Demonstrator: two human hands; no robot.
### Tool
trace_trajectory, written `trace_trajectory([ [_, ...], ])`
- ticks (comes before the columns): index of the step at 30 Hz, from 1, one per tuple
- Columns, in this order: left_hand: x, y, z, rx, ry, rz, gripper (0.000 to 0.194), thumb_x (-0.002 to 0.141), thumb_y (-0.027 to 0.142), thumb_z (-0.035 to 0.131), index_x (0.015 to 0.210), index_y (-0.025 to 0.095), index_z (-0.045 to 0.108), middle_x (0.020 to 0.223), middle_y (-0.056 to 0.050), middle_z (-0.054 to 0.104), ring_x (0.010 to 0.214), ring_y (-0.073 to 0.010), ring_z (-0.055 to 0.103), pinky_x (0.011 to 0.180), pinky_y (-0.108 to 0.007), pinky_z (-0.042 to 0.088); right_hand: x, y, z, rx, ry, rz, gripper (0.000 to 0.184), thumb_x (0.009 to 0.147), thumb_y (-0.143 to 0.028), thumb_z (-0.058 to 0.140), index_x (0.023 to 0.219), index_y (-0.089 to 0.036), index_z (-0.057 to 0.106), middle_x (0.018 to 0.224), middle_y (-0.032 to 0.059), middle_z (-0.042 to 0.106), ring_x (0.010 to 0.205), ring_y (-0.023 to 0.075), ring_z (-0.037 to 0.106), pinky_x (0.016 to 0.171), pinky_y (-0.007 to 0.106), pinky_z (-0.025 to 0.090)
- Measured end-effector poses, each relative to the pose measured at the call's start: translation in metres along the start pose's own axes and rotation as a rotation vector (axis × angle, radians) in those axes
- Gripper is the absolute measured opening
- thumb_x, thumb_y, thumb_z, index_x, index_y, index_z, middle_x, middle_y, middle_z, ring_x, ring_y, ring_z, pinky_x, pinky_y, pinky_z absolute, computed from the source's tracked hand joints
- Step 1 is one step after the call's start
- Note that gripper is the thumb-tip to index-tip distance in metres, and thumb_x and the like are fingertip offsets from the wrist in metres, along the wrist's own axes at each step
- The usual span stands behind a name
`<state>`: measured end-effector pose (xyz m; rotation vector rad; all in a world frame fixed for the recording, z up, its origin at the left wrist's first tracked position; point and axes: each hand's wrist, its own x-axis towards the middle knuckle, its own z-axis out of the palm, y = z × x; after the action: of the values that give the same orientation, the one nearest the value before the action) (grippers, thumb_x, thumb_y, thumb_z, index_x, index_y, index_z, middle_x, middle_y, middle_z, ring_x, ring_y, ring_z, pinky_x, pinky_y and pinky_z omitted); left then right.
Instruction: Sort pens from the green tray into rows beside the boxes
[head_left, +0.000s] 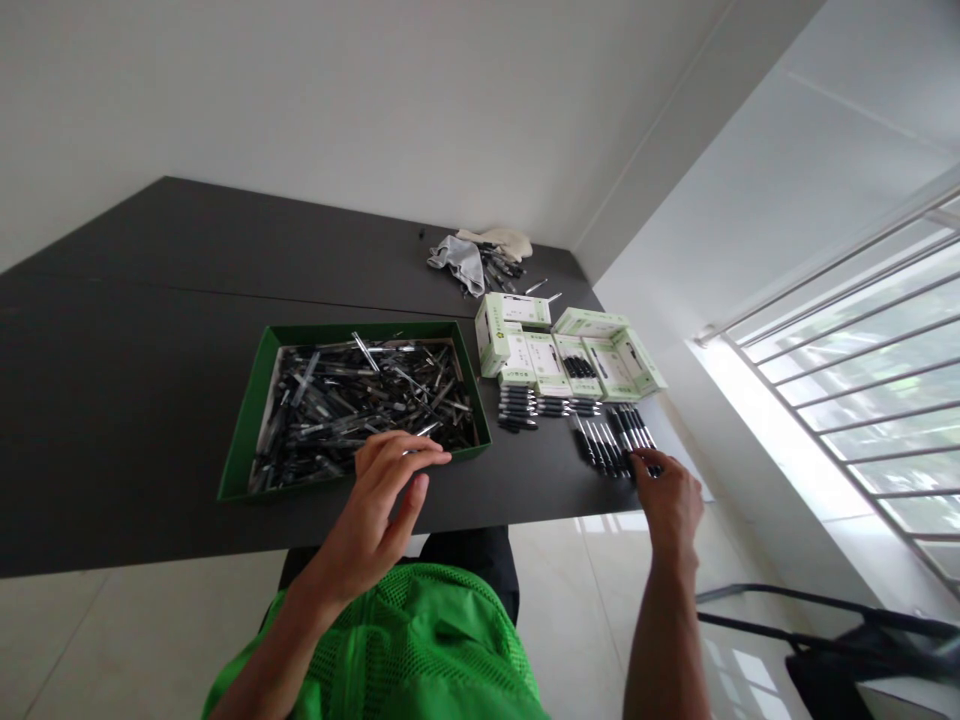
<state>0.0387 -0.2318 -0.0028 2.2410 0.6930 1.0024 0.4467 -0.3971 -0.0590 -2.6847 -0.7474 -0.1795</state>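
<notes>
My left hand [386,495] hovers over the near right edge of a green tray [244,430], its fingers stretched out and thumb apart. A jumbled heap of pens [352,400] fills the tray, dark and clear-barrelled. At the right, the fingers of my right hand [667,495] are pinched together on a pen at the near end of a row of black and silver pens [631,428]. Another row of pens [598,445] lies just left of it. Short stacks of pens [517,405] sit between these rows and the tray.
Pale green and white boxes [545,360] stand behind the sorted pens, one holding several pens. Grey cloth [459,262] and cream cloth [506,243] lie by loose pens at the back. A wall borders the dark table [135,400]. A black-framed chair [847,640] is at lower right.
</notes>
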Motion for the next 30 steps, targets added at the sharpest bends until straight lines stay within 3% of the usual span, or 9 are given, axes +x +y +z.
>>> trace_trajectory([
  [6,-0.001,0.001,-0.001,0.016,-0.004,-0.002,0.031,0.106,0.009,0.052,0.126,0.026,0.067,0.127,-0.004,0.070,0.128,-0.0216,0.055,0.114,-0.037,0.040,0.002,0.001,0.004,0.016,0.049,-0.025,0.037,0.092,-0.043,0.057,0.107,-0.022,0.084,0.106,0.0131,0.079,0.086,0.0284,0.063,0.076,0.038,0.037],
  [10,-0.001,0.000,-0.003,0.019,-0.015,0.015,0.032,0.105,0.008,0.053,0.126,0.028,0.068,0.126,-0.003,0.070,0.127,-0.0209,0.055,0.113,-0.037,0.041,-0.005,-0.005,0.003,0.112,0.156,-0.137,0.039,0.094,-0.039,0.052,0.106,-0.018,0.083,0.104,0.0152,0.077,0.081,0.0269,0.062,0.076,0.038,0.040],
  [15,0.002,-0.002,-0.007,0.018,-0.016,0.036,0.032,0.105,0.007,0.053,0.124,0.027,0.069,0.124,-0.004,0.070,0.124,-0.0204,0.056,0.112,-0.037,0.043,-0.016,-0.029,-0.002,0.287,0.183,-0.282,0.033,0.095,-0.036,0.056,0.103,-0.017,0.081,0.095,0.0106,0.076,0.069,0.0201,0.060,0.074,0.035,0.045],
  [21,0.002,-0.007,-0.015,-0.012,0.000,0.066,0.032,0.104,0.004,0.053,0.121,0.025,0.069,0.120,-0.004,0.070,0.121,-0.0188,0.059,0.108,-0.035,0.047,-0.026,-0.060,-0.008,0.402,0.167,-0.443,0.031,0.104,-0.034,0.052,0.106,-0.017,0.078,0.091,0.0079,0.076,0.070,0.0187,0.063,0.072,0.031,0.047],
  [25,-0.003,-0.017,-0.028,-0.109,0.039,0.155,0.037,0.101,-0.003,0.045,0.113,0.021,0.069,0.101,-0.005,0.073,0.101,-0.0172,0.066,0.092,-0.034,0.054,-0.039,-0.079,-0.003,0.486,0.095,-0.557,0.027,0.107,-0.030,0.051,0.107,-0.019,0.075,0.091,0.0058,0.074,0.076,0.0179,0.065,0.073,0.029,0.048],
  [27,-0.007,-0.024,-0.036,-0.151,0.104,0.224,0.035,0.098,-0.005,0.044,0.098,0.021,0.068,0.086,-0.003,0.070,0.086,-0.0170,0.066,0.083,-0.035,0.056,-0.049,-0.089,0.003,0.537,0.047,-0.605,0.025,0.108,-0.025,0.049,0.106,-0.019,0.073,0.090,0.0044,0.072,0.076,0.0168,0.064,0.072,0.029,0.047],
  [30,-0.011,-0.035,-0.049,-0.148,0.190,0.318,0.030,0.094,-0.001,0.055,0.074,0.021,0.058,0.066,0.001,0.060,0.065,-0.0151,0.058,0.069,-0.035,0.054,-0.065,-0.102,0.013,0.628,-0.040,-0.686,0.026,0.105,-0.016,0.045,0.093,-0.021,0.067,0.081,0.0018,0.064,0.074,0.0164,0.059,0.070,0.029,0.045],
])
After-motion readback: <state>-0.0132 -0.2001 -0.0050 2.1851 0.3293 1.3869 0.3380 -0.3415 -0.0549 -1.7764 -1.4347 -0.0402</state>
